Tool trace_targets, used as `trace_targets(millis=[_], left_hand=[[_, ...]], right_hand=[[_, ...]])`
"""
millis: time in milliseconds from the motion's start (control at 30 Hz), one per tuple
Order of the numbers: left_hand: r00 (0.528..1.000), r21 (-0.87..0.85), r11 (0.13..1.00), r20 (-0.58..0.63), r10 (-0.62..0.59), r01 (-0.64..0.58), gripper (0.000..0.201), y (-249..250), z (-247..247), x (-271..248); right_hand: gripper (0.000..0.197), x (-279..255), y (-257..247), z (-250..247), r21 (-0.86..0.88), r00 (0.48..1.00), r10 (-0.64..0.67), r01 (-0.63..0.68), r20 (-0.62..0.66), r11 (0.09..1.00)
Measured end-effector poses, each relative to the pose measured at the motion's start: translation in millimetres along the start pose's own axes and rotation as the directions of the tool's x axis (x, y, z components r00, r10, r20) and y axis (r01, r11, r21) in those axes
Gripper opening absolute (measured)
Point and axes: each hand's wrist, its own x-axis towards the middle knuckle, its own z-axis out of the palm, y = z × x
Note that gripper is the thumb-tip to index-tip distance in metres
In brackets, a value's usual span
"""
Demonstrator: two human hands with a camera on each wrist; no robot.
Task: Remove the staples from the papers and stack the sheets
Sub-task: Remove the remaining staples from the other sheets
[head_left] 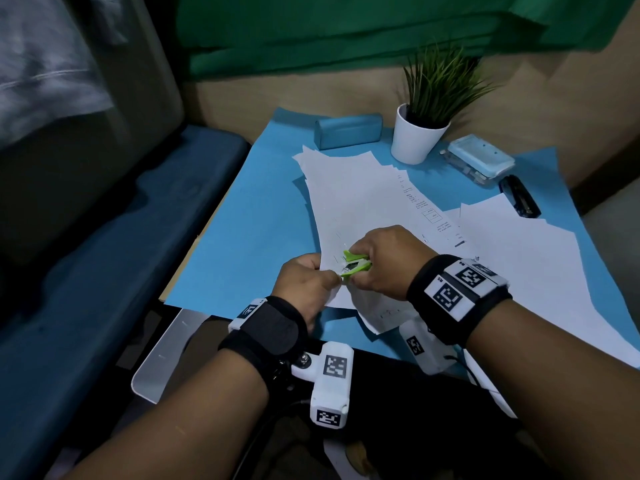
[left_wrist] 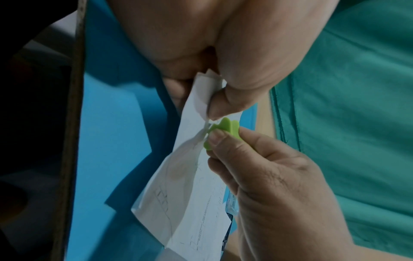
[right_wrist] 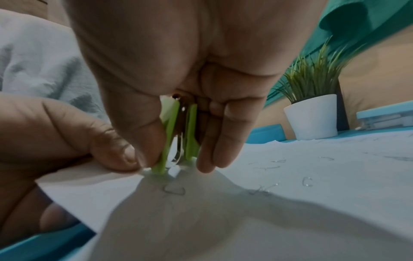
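A sheaf of stapled papers (head_left: pixel 360 209) lies across the blue mat, its near corner lifted. My left hand (head_left: pixel 304 282) pinches that corner (left_wrist: pixel 201 98) between thumb and fingers. My right hand (head_left: pixel 384 261) squeezes a green staple remover (head_left: pixel 355 265) whose metal claws bite the paper's corner right beside my left thumb (right_wrist: pixel 116 150). The green staple remover (left_wrist: pixel 223 128) presses against the paper edge, and its two green wings (right_wrist: pixel 178 134) stand upright on the sheet. Several pulled staples (right_wrist: pixel 308 181) lie loose on the paper. A second pile of white sheets (head_left: pixel 526 271) lies to the right.
At the back of the blue mat (head_left: pixel 249 237) stand a blue case (head_left: pixel 348 130), a potted plant in a white pot (head_left: pixel 417 136), a clear box with a blue lid (head_left: pixel 479 162) and a dark stapler (head_left: pixel 519 195). A blue bench (head_left: pixel 104 271) runs along the left.
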Motion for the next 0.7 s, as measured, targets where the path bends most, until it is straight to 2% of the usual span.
trace_targets(millis=[233, 267, 333, 367, 400, 467, 500, 533, 600, 700], left_hand=[[1.0, 0.06, 0.998, -0.022, 0.005, -0.004, 0.02, 2, 2, -1], [1.0, 0.054, 0.999, -0.024, 0.0, 0.001, 0.021, 3, 2, -3], [0.999, 0.037, 0.999, -0.025, -0.021, 0.022, 0.012, 5, 1, -4], [0.998, 0.021, 0.998, -0.023, -0.05, 0.051, 0.013, 5, 0, -4], [0.996, 0.007, 0.996, -0.024, -0.083, 0.084, 0.017, 4, -2, -2], [0.991, -0.029, 0.991, -0.019, -0.131, 0.131, 0.02, 3, -4, -1], [0.988, -0.045, 0.988, -0.015, -0.151, 0.15, 0.02, 3, -4, -1], [0.987, -0.059, 0.985, -0.016, -0.163, 0.162, 0.019, 3, -3, 1], [0.984, -0.071, 0.982, -0.026, -0.175, 0.173, 0.02, 3, -2, 2], [0.978, -0.062, 0.978, -0.05, -0.202, 0.198, 0.019, 0, -6, 3]], right_hand=[[0.027, 4, 0, -1, -0.033, 0.999, 0.0, 0.001, 0.046, 0.999], [0.026, 3, 0, -2, 0.005, 0.999, 0.006, -0.006, 0.051, 1.0], [0.012, 4, 6, 1, 0.173, 0.996, 0.085, -0.09, 0.036, 0.981], [0.018, 3, 10, 3, 0.318, 0.986, 0.163, -0.167, 0.042, 0.933], [0.023, 1, 14, 5, 0.519, 0.967, 0.241, -0.245, 0.077, 0.819], [0.022, -4, 16, 11, 0.856, 0.925, 0.331, -0.319, 0.187, 0.406], [0.021, -7, 14, 14, 0.92, 0.908, 0.345, -0.323, 0.236, 0.222], [0.022, -8, 13, 17, 0.942, 0.895, 0.355, -0.322, 0.269, 0.097], [0.023, -11, 12, 24, 0.954, 0.882, 0.367, -0.291, 0.297, -0.072], [0.013, -10, 22, 27, 0.94, 0.857, 0.402, -0.242, 0.323, -0.239]])
